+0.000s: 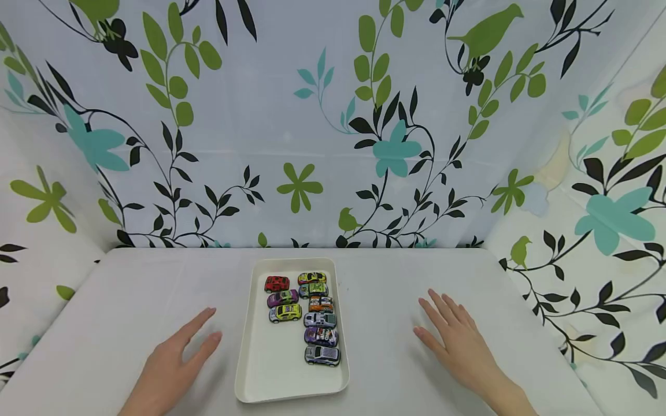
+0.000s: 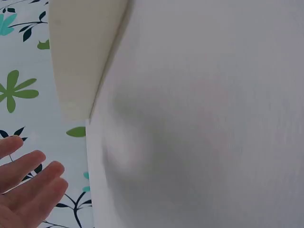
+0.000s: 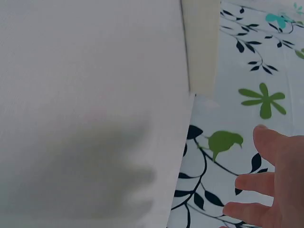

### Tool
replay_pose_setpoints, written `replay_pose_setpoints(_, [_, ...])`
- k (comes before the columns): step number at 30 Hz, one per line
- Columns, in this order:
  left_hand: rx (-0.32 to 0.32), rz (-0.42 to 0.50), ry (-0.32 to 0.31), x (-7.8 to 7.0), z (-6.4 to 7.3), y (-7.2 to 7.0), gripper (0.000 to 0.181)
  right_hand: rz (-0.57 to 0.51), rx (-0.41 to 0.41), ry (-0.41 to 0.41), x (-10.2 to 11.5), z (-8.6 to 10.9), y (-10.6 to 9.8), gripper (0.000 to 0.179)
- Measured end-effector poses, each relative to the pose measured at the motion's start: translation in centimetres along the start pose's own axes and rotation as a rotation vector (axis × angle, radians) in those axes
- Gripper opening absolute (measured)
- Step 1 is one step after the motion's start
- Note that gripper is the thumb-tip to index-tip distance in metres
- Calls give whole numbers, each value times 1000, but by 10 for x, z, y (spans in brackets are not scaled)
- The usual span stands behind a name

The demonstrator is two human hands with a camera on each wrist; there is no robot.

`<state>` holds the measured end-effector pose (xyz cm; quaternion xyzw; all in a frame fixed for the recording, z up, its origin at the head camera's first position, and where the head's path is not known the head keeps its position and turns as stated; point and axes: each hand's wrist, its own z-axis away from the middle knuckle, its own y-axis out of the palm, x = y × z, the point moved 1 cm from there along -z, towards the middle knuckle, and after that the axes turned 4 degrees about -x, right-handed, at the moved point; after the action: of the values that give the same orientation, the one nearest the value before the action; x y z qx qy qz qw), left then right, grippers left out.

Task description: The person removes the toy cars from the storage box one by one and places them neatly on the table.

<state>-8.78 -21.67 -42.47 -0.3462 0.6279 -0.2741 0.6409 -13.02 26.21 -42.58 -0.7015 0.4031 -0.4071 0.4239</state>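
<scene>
A white tray (image 1: 273, 370) lies on the table between my hands, with several small toy cars in two uneven columns. The shorter left column has a red car (image 1: 277, 283), a purple car (image 1: 282, 298) and a yellow car (image 1: 285, 313). Down the right side run more cars, among them an orange one (image 1: 321, 304) and, nearest me, a grey one (image 1: 322, 355). My left hand (image 1: 174, 361) is left of the tray, fingers extended and holding nothing. To the tray's right, my right hand (image 1: 460, 344) has its fingers spread, also holding nothing.
The white table (image 1: 395, 277) ends at a back edge against a hanging cloth (image 1: 250, 133) printed with leaves, flowers and birds. Similar printed cloth (image 1: 588, 277) flanks the right side. In both wrist views, the tray's side wall (image 2: 85, 52) shows near the top.
</scene>
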Motion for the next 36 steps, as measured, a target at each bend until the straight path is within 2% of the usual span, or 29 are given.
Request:
replay_pose_setpoints(5, [63, 269, -73, -14, -5, 7, 59, -50, -35, -77, 29, -8, 9, 54])
replay_pose_setpoints(10, [148, 412, -125, -13, -6, 19, 59, -103, 0, -121, 59, -14, 19, 52])
replay_pose_setpoints(14, [187, 462, -147, -9, -7, 27, 62, -154, 17, -141, 76, -18, 24, 47])
replay_pose_setpoints(19, [197, 495, -155, -5, -9, 34, 64, -205, 3, -181, 89, -22, 29, 40])
replay_pose_setpoints(24, [224, 509, -138, -3, -11, 40, 70, -231, 12, -202, 98, -24, 33, 38])
replay_pose_setpoints(28, [262, 569, -120, -1, -10, 43, 77, -243, 33, -227, 105, -25, 35, 33])
replay_pose_setpoints(32, [300, 623, -91, 3, -11, 45, 82, -270, 50, -278, 112, -28, 39, 27])
replay_pose_setpoints(36, [333, 686, -69, 9, -12, 46, 86, -281, 26, -353, 119, -31, 45, 22])
